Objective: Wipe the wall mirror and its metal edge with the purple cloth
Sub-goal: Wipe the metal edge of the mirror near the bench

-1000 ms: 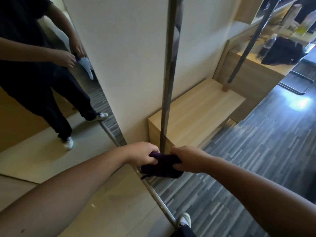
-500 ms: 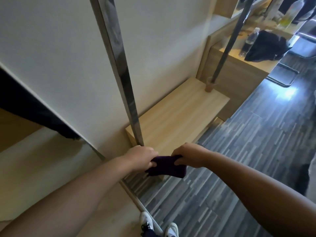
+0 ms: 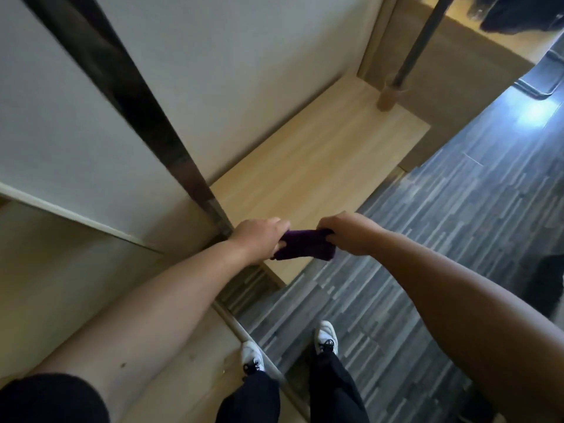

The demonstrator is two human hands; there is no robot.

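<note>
Arms reach out straight; your left hand [image 3: 259, 238] and right hand [image 3: 345, 232] each curl tight on an end of the purple cloth [image 3: 303, 248], at 3 o'clock from the mirror's metal edge [image 3: 171, 151].

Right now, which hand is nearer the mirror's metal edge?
Left. The left hand grips the purple cloth right beside the foot of the mirror's metal edge; whether it touches is unclear. The right hand holds the cloth's far end, out over the wooden bench.
</note>
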